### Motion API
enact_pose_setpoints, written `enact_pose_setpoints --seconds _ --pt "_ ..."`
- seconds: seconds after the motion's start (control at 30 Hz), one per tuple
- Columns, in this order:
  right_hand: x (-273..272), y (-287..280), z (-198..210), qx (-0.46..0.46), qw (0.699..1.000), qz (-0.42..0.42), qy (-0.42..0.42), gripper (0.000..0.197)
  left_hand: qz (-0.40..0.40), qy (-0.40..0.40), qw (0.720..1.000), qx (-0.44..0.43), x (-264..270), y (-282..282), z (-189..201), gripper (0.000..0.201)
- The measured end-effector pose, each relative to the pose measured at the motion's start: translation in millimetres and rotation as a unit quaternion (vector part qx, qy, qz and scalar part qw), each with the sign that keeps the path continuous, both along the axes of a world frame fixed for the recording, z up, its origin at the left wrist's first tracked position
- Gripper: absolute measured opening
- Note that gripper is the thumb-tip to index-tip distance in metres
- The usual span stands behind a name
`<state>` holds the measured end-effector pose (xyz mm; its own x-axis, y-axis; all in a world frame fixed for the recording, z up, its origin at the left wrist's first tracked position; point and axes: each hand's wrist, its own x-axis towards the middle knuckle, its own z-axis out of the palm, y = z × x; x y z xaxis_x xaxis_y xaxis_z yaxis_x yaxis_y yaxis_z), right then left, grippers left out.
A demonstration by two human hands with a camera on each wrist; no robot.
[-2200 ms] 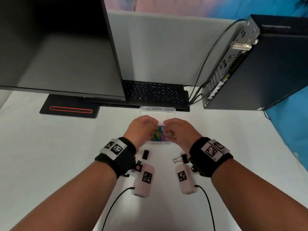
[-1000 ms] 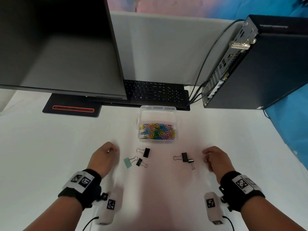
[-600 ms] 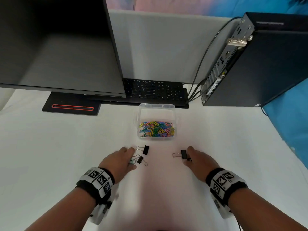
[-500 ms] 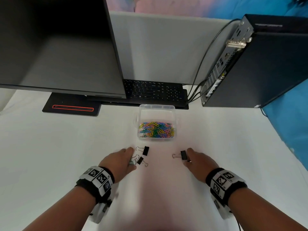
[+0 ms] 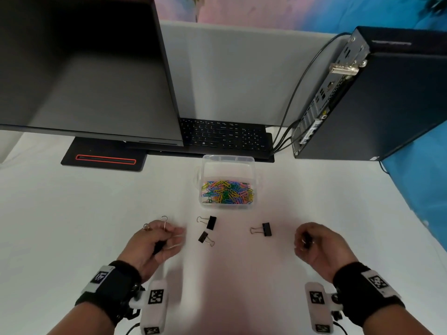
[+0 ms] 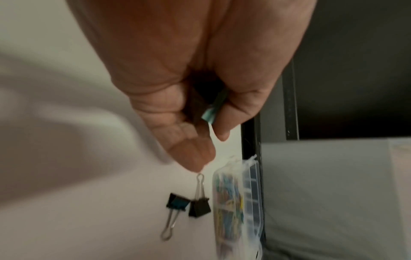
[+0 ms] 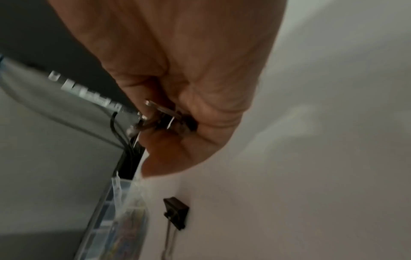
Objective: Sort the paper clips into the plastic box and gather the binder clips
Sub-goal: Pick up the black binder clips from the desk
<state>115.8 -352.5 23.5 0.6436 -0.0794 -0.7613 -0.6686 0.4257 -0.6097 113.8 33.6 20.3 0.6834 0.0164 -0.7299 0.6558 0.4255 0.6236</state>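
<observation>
A clear plastic box (image 5: 228, 163) holds several coloured paper clips (image 5: 227, 195) at mid-table. Three black binder clips lie in front of it: one (image 5: 211, 222) near the box, one (image 5: 204, 238) below it, one (image 5: 265, 229) to the right. My left hand (image 5: 157, 243) is lifted at the left and grips a teal binder clip (image 6: 210, 113), whose wire loop (image 5: 164, 220) sticks up above the fingers. My right hand (image 5: 314, 243) is lifted at the right, its fingers curled round a small black binder clip (image 7: 169, 119).
A dark monitor (image 5: 84, 68) on its stand (image 5: 104, 159) fills the back left. A black keyboard (image 5: 225, 137) lies behind the box. A computer tower (image 5: 375, 97) with cables (image 5: 283, 141) stands at the back right. White tabletop (image 5: 72, 213) spreads around the hands.
Both hands had reached in to the clips; now they have drawn outward and lifted, the left with the teal clip, the right with a small black one.
</observation>
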Motion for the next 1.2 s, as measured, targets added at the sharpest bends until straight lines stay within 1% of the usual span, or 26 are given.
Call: enact_pose_setpoints --seconds 0.03,0.07,0.1,0.13,0.17,0.2,0.23,0.27,0.3,0.33,0.37,0.4,0.43,0.5,0.6,0.63,0.7,0.8,0.9,0.97,1.03,1.07,1.1,1.13,1.17,1.2 --pt "-0.5 0.5 6.4 0.04 0.999 -0.028 0.003 0.025 -0.028 -0.008 0.998 0.052 -0.7 -4.8 -0.7 0.015" --pt "0.9 2.0 8.8 0.049 0.998 -0.038 0.003 0.027 -0.059 -0.019 0.992 0.111 -0.5 -11.3 -1.1 0.014" --pt "3.5 4.9 9.1 0.038 0.998 -0.041 0.001 0.027 -0.094 -0.041 0.979 0.177 -0.1 -18.9 -3.9 0.018" --pt "7.1 9.4 7.5 0.012 0.999 -0.034 0.0 0.024 -0.137 -0.075 0.955 0.25 0.9 -26.5 -8.0 0.026" --pt "11.6 14.4 4.0 -0.034 0.999 -0.005 -0.002 0.019 -0.206 -0.126 0.908 0.341 2.0 -33.5 -11.1 0.03" --pt "15.3 19.2 0.0 -0.11 0.993 0.048 -0.01 0.013 -0.288 -0.192 0.827 0.443 2.6 -39.2 -12.5 0.027" --pt "18.3 25.2 -2.4 -0.203 0.971 0.121 -0.027 0.006 -0.368 -0.261 0.72 0.528 2.4 -43.0 -14.3 0.018" --pt "20.7 30.1 -4.5 -0.296 0.931 0.205 -0.053 0.004 -0.43 -0.316 0.622 0.574 1.3 -45.2 -15.9 0.014" --pt "22.7 34.0 -5.5 -0.383 0.871 0.297 -0.083 0.011 -0.486 -0.336 0.547 0.593 0.5 -45.8 -18.8 0.027" --pt "24.0 38.2 -5.0 -0.445 0.797 0.394 -0.109 0.018 -0.528 -0.341 0.496 0.6 0.4 -45.8 -21.0 0.045" --pt "25.0 42.7 -2.9 -0.484 0.725 0.474 -0.122 0.026 -0.553 -0.34 0.458 0.608 1.4 -44.9 -23.5 0.058" --pt "26.1 46.0 -1.9 -0.505 0.671 0.528 -0.128 0.032 -0.568 -0.342 0.431 0.613 2.8 -44.4 -23.8 0.065" --pt "27.4 48.2 -1.9 -0.512 0.639 0.559 -0.129 0.037 -0.576 -0.345 0.408 0.618 4.3 -44.3 -22.5 0.066" --pt "31.6 50.9 -4.0 -0.513 0.619 0.581 -0.13 0.041 -0.585 -0.354 0.381 0.622 7.0 -44.6 -22.5 0.061" --pt "36.1 54.2 -8.0 -0.508 0.618 0.582 -0.145 0.037 -0.593 -0.358 0.37 0.619 8.7 -47.4 -21.0 0.051" --pt "36.6 55.7 -8.1 -0.504 0.623 0.58 -0.145 0.036 -0.594 -0.356 0.375 0.616 9.1 -48.2 -20.5 0.047" --pt "36.7 57.1 -8.5 -0.496 0.641 0.569 -0.141 0.037 -0.599 -0.341 0.402 0.603 10.2 -49.2 -20.2 0.038" --pt "36.3 56.5 -8.8 -0.494 0.654 0.555 -0.143 0.039 -0.599 -0.321 0.426 0.596 11.4 -50.3 -20.0 0.032" --pt "34.2 56.0 -10.5 -0.499 0.654 0.551 -0.143 0.034 -0.598 -0.3 0.464 0.581 10.3 -50.5 -24.8 0.039" --pt "30.6 57.2 -11.1 -0.511 0.65 0.546 -0.135 0.029 -0.599 -0.289 0.475 0.576 6.3 -52.2 -28.4 0.041" --pt "26.0 60.3 -10.0 -0.531 0.636 0.544 -0.133 0.026 -0.593 -0.288 0.491 0.57 1.7 -54.5 -31.2 0.038" --pt "24.2 61.3 -10.4 -0.535 0.635 0.541 -0.133 0.025 -0.585 -0.287 0.504 0.567 0.3 -54.9 -31.1 0.035" --pt "23.2 62.1 -11.0 -0.536 0.642 0.532 -0.13 0.023 -0.574 -0.282 0.526 0.56 -0.8 -54.5 -31.4 0.032" --pt "23.6 62.2 -11.4 -0.532 0.657 0.52 -0.125 0.021 -0.549 -0.276 0.57 0.545 -1.8 -53.8 -31.5 0.027" --pt "25.2 61.0 -13.1 -0.523 0.68 0.5 -0.117 0.016 -0.508 -0.263 0.626 0.53 -2.6 -53.6 -28.7 0.019" --pt "28.0 58.9 -15.2 -0.504 0.718 0.467 -0.108 0.01 -0.455 -0.249 0.681 0.517 -2.6 -52.9 -25.1 0.009"
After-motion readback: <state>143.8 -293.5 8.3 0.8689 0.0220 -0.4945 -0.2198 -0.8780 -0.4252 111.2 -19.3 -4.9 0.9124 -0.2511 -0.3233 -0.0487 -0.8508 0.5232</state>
